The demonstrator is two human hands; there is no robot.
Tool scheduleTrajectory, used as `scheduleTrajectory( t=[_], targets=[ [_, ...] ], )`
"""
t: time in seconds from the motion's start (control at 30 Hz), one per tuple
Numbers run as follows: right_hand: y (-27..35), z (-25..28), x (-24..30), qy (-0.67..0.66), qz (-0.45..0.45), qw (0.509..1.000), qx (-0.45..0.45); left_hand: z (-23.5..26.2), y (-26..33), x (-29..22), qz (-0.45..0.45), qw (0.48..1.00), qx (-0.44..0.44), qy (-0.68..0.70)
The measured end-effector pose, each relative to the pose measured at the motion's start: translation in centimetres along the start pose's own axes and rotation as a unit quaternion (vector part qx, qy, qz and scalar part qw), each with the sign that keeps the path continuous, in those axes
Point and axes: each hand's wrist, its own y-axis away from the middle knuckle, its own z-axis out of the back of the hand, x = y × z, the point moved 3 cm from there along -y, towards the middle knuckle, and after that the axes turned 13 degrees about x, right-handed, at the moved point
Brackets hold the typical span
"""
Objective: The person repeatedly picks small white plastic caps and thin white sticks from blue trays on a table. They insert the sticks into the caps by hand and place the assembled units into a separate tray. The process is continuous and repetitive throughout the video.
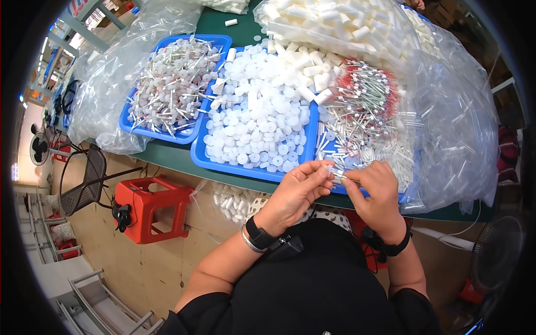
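Note:
Above the near edge of the table, my left hand (298,192) pinches a small translucent plastic piece (329,170) between thumb and fingertips. Close beside it, my right hand (378,192) is closed on a small thin white tube (338,175), its end meeting the translucent piece. My fingers partly cover both parts. Just beyond the hands, a blue tray (195,157) carries a heap of translucent round discs (251,125). To its right lie many thin white tubes (385,151) and a bundle of red-tipped thin parts (365,89).
A second blue tray (127,125) at the left holds assembled stick-like pieces (173,84). White cylinders (335,25) fill a clear bag at the back. Plastic bags (455,123) cover the right side. A red stool (153,206) and a chair (84,181) stand left of the table.

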Motion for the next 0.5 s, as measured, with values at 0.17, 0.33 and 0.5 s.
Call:
scheduleTrajectory(
  t=[0.17,0.33,0.5],
  targets=[
    [0.5,-0.8,0.2,-0.063,-0.071,0.996,0.0,-0.1,-0.2,1.0,0.006,0.999,0.01,0.032],
    [1.5,-2.7,-0.6,-0.297,-0.208,0.932,0.006,0.1,-0.4,1.8,0.01,0.997,0.022,0.075],
    [1.2,-1.9,-1.8,-0.34,-0.231,0.909,0.067,0.1,-0.4,0.7,-0.033,0.999,0.0,0.016]
  ],
)
